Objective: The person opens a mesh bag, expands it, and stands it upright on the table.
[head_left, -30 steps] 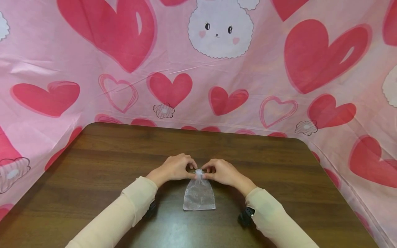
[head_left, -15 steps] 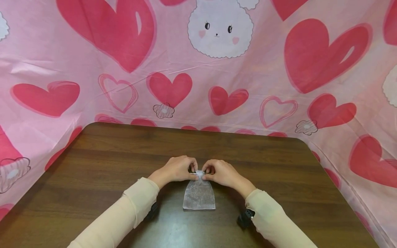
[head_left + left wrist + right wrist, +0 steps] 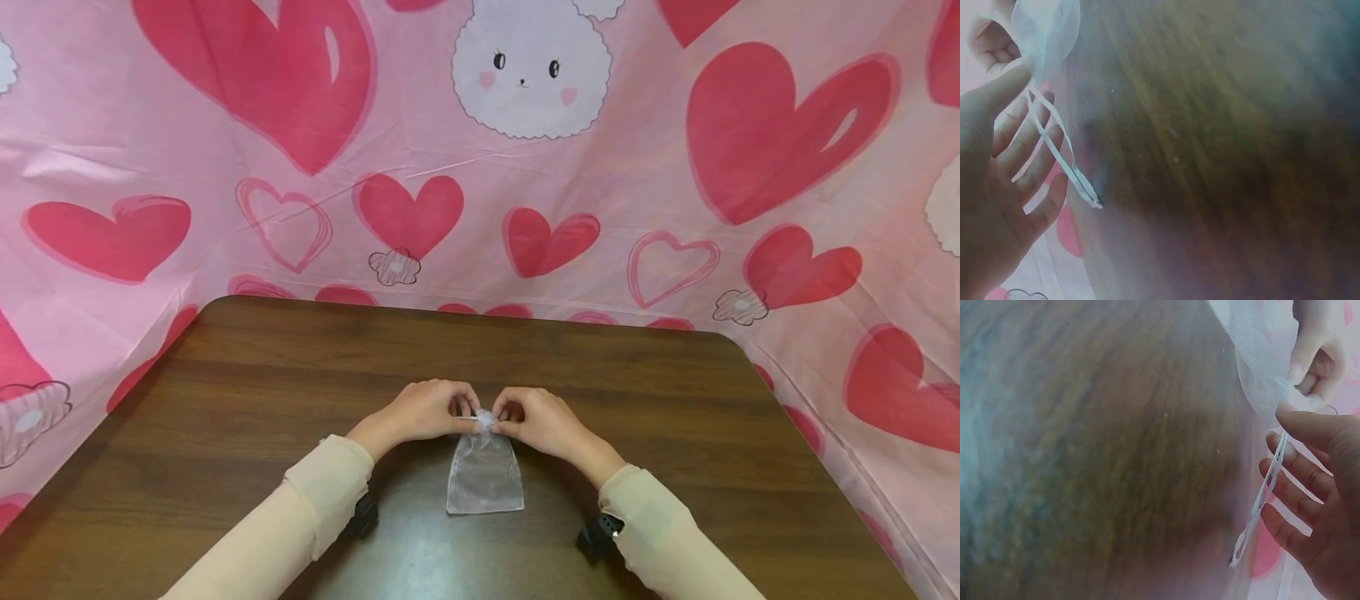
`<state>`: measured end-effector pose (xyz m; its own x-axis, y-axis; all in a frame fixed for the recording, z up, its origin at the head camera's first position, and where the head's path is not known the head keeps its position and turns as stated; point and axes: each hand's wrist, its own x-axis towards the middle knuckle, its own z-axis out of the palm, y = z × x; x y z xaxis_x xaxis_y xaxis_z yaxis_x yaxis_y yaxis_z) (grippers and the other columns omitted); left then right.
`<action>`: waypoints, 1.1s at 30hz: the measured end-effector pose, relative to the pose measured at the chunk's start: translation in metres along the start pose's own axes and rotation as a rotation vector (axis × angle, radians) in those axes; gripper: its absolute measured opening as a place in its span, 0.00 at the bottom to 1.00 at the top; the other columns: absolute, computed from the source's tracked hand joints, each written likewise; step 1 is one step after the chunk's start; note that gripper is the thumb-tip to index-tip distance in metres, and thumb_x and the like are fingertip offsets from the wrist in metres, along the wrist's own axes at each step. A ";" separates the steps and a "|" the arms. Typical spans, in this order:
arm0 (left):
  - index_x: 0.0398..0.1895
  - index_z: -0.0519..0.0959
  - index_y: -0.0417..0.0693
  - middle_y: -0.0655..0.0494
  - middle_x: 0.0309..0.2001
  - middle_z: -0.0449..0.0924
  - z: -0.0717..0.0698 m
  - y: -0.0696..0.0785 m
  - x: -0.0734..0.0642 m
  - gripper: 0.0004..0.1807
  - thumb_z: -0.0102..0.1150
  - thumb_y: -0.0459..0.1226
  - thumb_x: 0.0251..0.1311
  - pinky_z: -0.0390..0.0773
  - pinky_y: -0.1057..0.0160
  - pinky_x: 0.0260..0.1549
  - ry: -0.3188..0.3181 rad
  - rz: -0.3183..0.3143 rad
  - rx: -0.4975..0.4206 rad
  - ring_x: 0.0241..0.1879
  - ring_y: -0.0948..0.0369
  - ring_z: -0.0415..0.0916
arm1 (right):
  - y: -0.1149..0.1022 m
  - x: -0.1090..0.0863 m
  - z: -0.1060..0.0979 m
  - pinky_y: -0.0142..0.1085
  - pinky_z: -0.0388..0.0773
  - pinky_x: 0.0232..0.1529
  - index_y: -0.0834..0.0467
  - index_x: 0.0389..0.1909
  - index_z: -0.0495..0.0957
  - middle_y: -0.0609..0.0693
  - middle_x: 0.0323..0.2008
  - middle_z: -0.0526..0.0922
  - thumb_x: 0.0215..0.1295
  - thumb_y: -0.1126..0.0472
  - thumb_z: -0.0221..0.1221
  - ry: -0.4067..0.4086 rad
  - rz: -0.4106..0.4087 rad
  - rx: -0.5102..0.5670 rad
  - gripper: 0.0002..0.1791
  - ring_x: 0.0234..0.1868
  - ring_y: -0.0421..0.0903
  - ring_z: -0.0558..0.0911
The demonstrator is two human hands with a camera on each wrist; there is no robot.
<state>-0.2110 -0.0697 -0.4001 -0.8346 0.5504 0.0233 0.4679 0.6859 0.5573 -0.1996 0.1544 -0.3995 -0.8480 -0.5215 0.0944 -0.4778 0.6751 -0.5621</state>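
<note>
A sheer white organza drawstring bag (image 3: 486,479) lies between the two hands in the head view, its neck gathered into a tight ruffle (image 3: 485,418). At the left side of that neck, the left hand (image 3: 429,410) pinches with thumb and index finger. The right hand (image 3: 542,419) does the same at the right side. A white cord loop (image 3: 1063,147) hangs past the left hand's spread fingers in the left wrist view. Another cord loop (image 3: 1259,503) trails from under the right thumb in the right wrist view. No contents can be made out through the bag's mesh.
The dark wooden table (image 3: 300,367) has rounded far corners. A pink cloth (image 3: 480,225) with red hearts hangs behind and along both sides. Black wrist cameras (image 3: 600,535) sit under the cream sleeves (image 3: 667,521).
The bag's neck has bunched tighter since a second ago. Its bottom edge has shifted slightly right and toward the person. Both hands keep their pinch and have moved only a little.
</note>
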 end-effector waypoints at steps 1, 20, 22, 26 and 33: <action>0.38 0.82 0.60 0.73 0.28 0.78 0.000 0.000 -0.001 0.11 0.69 0.51 0.58 0.72 0.58 0.37 0.009 0.004 -0.011 0.28 0.71 0.73 | 0.000 -0.001 0.000 0.34 0.73 0.30 0.47 0.33 0.81 0.37 0.25 0.77 0.58 0.57 0.71 0.008 0.001 0.000 0.08 0.28 0.36 0.75; 0.32 0.80 0.65 0.73 0.28 0.78 -0.005 0.011 -0.016 0.05 0.67 0.48 0.60 0.74 0.60 0.35 0.191 0.038 -0.114 0.31 0.71 0.75 | -0.010 -0.013 -0.010 0.42 0.79 0.42 0.51 0.37 0.84 0.39 0.33 0.83 0.61 0.62 0.69 0.162 -0.074 0.144 0.06 0.35 0.39 0.79; 0.32 0.79 0.66 0.74 0.28 0.78 -0.005 0.013 -0.018 0.05 0.68 0.48 0.60 0.74 0.59 0.35 0.213 0.042 -0.114 0.31 0.71 0.75 | -0.012 -0.014 -0.011 0.44 0.79 0.42 0.53 0.38 0.84 0.41 0.34 0.84 0.61 0.63 0.68 0.183 -0.090 0.165 0.05 0.36 0.40 0.80; 0.32 0.79 0.67 0.75 0.28 0.78 -0.004 0.018 -0.020 0.06 0.68 0.48 0.59 0.74 0.60 0.35 0.262 0.066 -0.113 0.31 0.72 0.75 | -0.014 -0.016 -0.012 0.41 0.79 0.41 0.54 0.39 0.84 0.42 0.35 0.85 0.61 0.62 0.68 0.216 -0.087 0.198 0.06 0.35 0.40 0.81; 0.31 0.80 0.67 0.74 0.27 0.77 -0.005 0.026 -0.026 0.06 0.70 0.46 0.58 0.73 0.63 0.31 0.340 0.091 -0.107 0.28 0.71 0.74 | -0.018 -0.021 -0.013 0.43 0.79 0.43 0.55 0.39 0.86 0.43 0.36 0.86 0.61 0.61 0.69 0.269 -0.058 0.243 0.07 0.37 0.41 0.82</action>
<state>-0.1787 -0.0681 -0.3822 -0.8484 0.4050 0.3409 0.5265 0.5782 0.6233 -0.1757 0.1598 -0.3805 -0.8665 -0.3774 0.3266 -0.4859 0.4883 -0.7249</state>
